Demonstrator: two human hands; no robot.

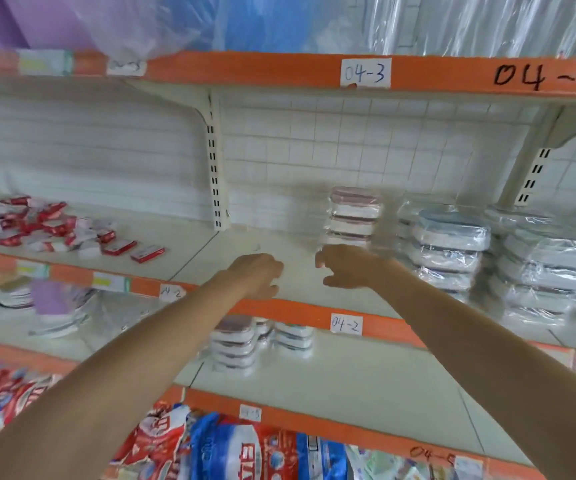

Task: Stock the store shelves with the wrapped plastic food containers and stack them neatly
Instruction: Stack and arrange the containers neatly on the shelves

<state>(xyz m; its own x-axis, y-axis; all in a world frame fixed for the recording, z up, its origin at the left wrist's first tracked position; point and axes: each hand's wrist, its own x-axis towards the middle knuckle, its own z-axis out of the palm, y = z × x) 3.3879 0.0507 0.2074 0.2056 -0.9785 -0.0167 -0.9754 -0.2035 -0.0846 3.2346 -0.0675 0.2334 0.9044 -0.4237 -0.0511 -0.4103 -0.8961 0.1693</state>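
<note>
The wrapped pink-lidded containers (356, 216) stand as a single narrow stack toward the back of the middle shelf (300, 292), close to the white grid back panel (349, 143), with the stacks of blue-lidded containers (449, 251) just beside them to the right and more wrapped stacks (549, 271) beyond. The right hand (347, 266) hangs just in front of the foot of the pink stack, fingers loosely curled and holding nothing; whether a fingertip touches the wrap cannot be told through the blur. The left hand (255, 275) hovers over the bare shelf to the left, also loosely curled and holding nothing. The main risk, as I judge it, is the stack itself: it is tall for its footprint, and the slick film lets one pack slide on another, so a nudge low down from the right hand could skew it or tip it into the blue stack alongside. A push from one side only would likely twist it out of line. On the shelf below, another small group of containers (238, 341) sits near the edge, under the left forearm, which could catch it. Red and white packets (54, 226) lie scattered well apart to the left.
</note>
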